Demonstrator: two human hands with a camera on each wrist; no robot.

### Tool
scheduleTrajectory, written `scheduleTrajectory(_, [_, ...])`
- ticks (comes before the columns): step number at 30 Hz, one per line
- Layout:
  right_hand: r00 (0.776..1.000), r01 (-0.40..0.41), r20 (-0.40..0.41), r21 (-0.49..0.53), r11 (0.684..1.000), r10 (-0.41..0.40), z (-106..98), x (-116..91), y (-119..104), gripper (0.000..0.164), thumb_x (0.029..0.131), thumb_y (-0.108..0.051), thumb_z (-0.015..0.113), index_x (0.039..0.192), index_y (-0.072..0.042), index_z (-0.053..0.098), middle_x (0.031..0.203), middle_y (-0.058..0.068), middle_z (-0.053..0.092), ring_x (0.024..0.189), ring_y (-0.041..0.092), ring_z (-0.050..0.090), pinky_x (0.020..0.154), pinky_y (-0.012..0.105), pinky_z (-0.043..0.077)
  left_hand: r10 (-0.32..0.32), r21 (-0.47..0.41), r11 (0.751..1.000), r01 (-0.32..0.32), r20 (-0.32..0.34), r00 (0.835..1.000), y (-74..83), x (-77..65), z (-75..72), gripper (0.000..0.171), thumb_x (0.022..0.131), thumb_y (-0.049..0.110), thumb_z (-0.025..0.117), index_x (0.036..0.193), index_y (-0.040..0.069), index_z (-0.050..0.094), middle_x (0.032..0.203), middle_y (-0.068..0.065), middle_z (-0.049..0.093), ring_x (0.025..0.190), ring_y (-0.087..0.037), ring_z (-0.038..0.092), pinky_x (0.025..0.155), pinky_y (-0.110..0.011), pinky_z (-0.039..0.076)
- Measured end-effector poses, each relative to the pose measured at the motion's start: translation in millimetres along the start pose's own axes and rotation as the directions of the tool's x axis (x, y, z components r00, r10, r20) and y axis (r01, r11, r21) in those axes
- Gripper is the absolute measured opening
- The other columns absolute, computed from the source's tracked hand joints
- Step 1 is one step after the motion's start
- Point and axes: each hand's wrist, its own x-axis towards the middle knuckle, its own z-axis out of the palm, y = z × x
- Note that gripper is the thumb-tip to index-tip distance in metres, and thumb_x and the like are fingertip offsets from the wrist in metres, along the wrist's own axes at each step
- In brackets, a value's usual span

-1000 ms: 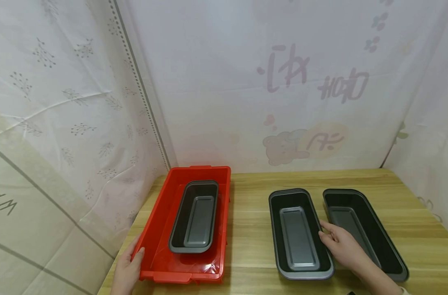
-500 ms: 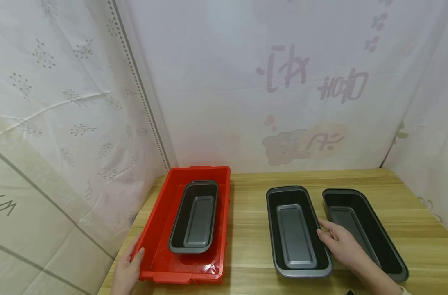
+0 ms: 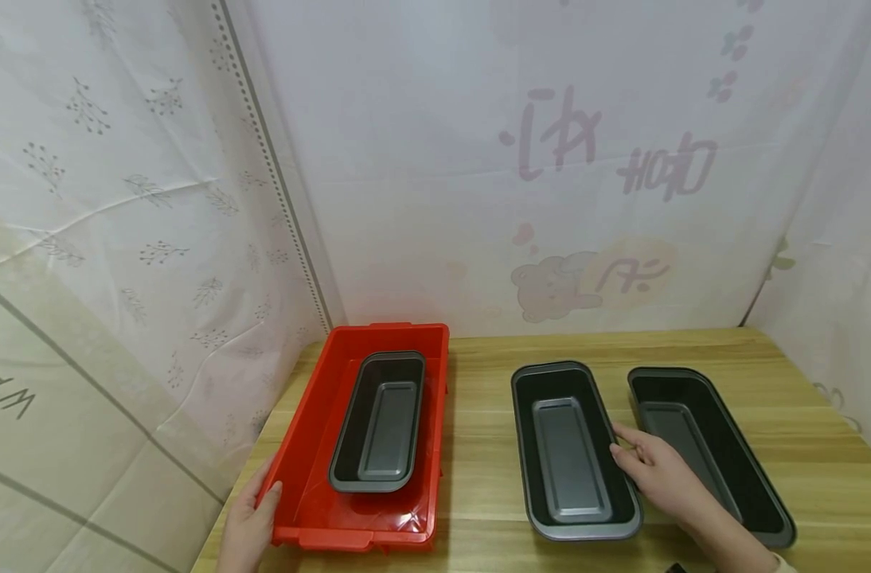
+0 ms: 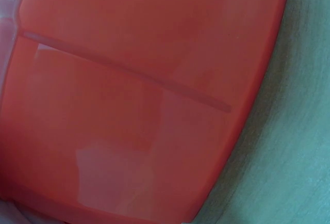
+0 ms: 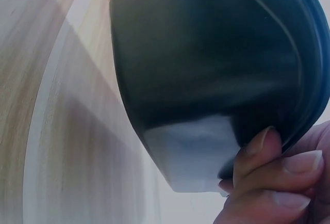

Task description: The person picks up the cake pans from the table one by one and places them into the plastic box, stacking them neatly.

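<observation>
My left hand (image 3: 249, 516) grips the near left edge of a red plastic tray (image 3: 299, 493), thumb over the rim. Inside that tray lies a dark grey loaf pan (image 3: 388, 430). With my right hand (image 3: 661, 476) I pinch the right rim of a second loaf pan (image 3: 572, 461), thumb on top and fingers curled beneath. The right wrist view shows this pan's dark outer side (image 5: 201, 53) raised over the tabletop, with the fingertips (image 5: 304, 162) under its rim. In the left wrist view the red tray wall (image 4: 129, 131) fills most of the picture.
A third loaf pan (image 3: 740, 454) lies on the wooden table (image 3: 478, 446) at the right, partly hidden behind my right hand and forearm. Printed white cloth (image 3: 421, 175) hangs behind the table and along both sides. A small dark object (image 3: 675, 568) shows at the bottom edge.
The loaf pan in my right hand has shifted slightly left, toward the red tray, and the hand with it. My left hand, the tray and the other pans have stayed put.
</observation>
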Motion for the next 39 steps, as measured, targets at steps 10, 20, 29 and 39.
scheduleTrajectory(10, [1.0,0.002,0.01,-0.016,1.0,-0.002,2.6,3.5,-4.7,0.056,0.1,-0.015,0.054,0.14,0.019,0.034,0.054,-0.006,0.028,0.052,0.005,0.029,0.058,0.023,0.038,-0.003,-0.006,1.0,0.003,0.01,1.0,-0.8,0.8,-0.6,0.053,0.105,0.007,0.038,0.155,0.004,0.02,0.15,-0.03,0.03,0.12,-0.034,0.048,0.087,-0.04,0.053])
scheduleTrajectory(20, [1.0,0.006,0.007,0.03,1.0,-0.006,7.1,4.8,-10.6,0.055,0.099,-0.011,0.054,0.139,0.021,0.033,0.051,-0.006,0.032,0.044,0.006,0.027,0.044,0.026,0.035,0.01,-0.023,1.0,-0.01,0.01,1.0,-2.5,0.7,-1.6,0.053,0.104,0.007,0.039,0.155,0.004,0.022,0.149,-0.029,0.033,0.107,-0.013,0.056,0.084,-0.034,0.053])
scheduleTrajectory(29, [1.0,0.019,0.005,0.076,0.997,-0.019,7.8,5.9,-15.9,0.056,0.101,-0.011,0.052,0.141,0.021,0.03,0.049,-0.006,0.032,0.04,0.006,0.025,0.039,0.025,0.033,0.001,-0.014,1.0,-0.001,0.01,1.0,-1.5,0.5,-1.3,0.053,0.104,0.006,0.038,0.155,0.004,0.021,0.149,-0.029,0.032,0.112,-0.024,0.054,0.085,-0.036,0.054])
scheduleTrajectory(39, [1.0,0.008,0.01,0.106,0.994,-0.009,8.8,6.6,-19.5,0.057,0.101,-0.012,0.052,0.142,0.019,0.029,0.049,-0.005,0.034,0.039,0.006,0.027,0.037,0.023,0.029,0.008,-0.002,1.0,-0.008,0.001,1.0,-0.8,0.8,-1.0,0.053,0.104,0.007,0.039,0.154,0.003,0.022,0.148,-0.03,0.034,0.114,-0.028,0.053,0.083,-0.032,0.053])
